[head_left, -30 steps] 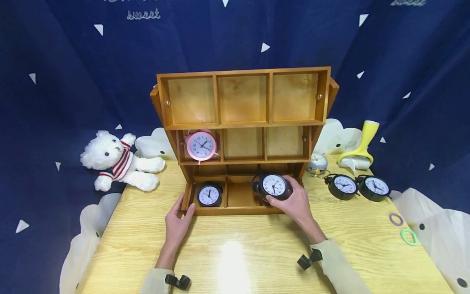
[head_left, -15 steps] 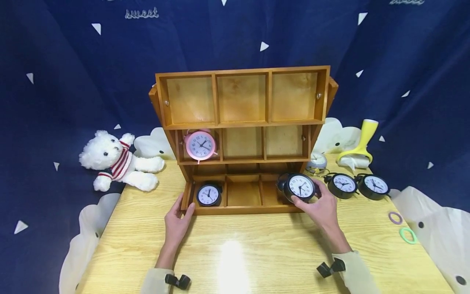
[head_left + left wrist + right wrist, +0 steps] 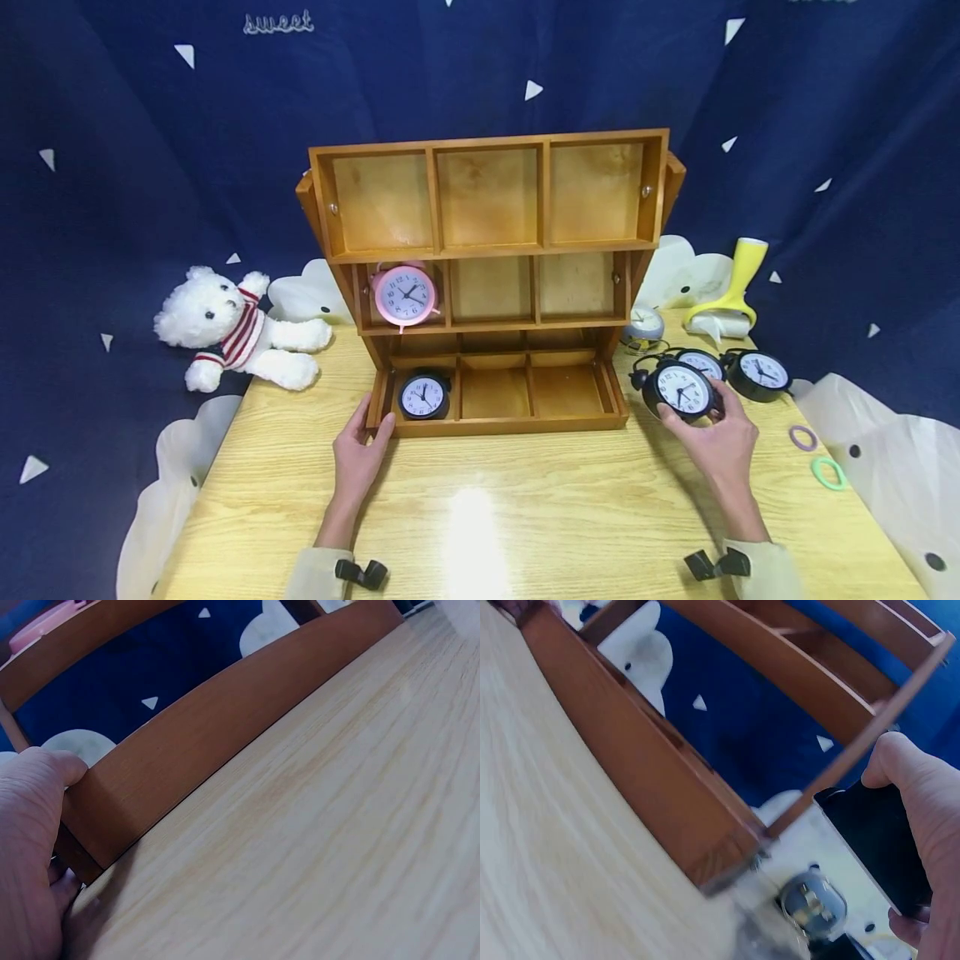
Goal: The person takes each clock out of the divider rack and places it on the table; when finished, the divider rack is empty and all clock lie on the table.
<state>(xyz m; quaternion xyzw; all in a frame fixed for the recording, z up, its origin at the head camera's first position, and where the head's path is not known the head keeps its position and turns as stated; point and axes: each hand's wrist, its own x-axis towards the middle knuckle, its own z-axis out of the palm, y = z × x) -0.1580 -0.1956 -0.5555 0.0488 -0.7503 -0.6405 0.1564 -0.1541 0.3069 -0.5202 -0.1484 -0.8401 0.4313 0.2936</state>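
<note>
In the head view my right hand (image 3: 716,442) grips a black twin-bell alarm clock (image 3: 682,390) with a white dial, to the right of the wooden shelf (image 3: 510,427). It overlaps another black alarm clock (image 3: 701,362) behind it. The right wrist view shows the held clock's dark side (image 3: 877,840) between thumb and fingers. My left hand (image 3: 358,454) holds the shelf's front left corner, thumb over the front board (image 3: 150,780) and fingers round the side. A black clock (image 3: 423,397) sits in the bottom left compartment, and a pink alarm clock (image 3: 405,296) in the middle row's left one.
At the right stand one more black clock (image 3: 759,373), a grey clock (image 3: 642,327) and a yellow-handled roller (image 3: 731,300). Purple (image 3: 802,437) and green (image 3: 828,473) rings lie near the table's right edge. A white teddy bear (image 3: 240,329) lies at the left.
My right hand has carried the black clock rightward, from over the shelf's bottom row to beyond its right side. My left hand stays at the shelf corner. The view has shifted slightly.
</note>
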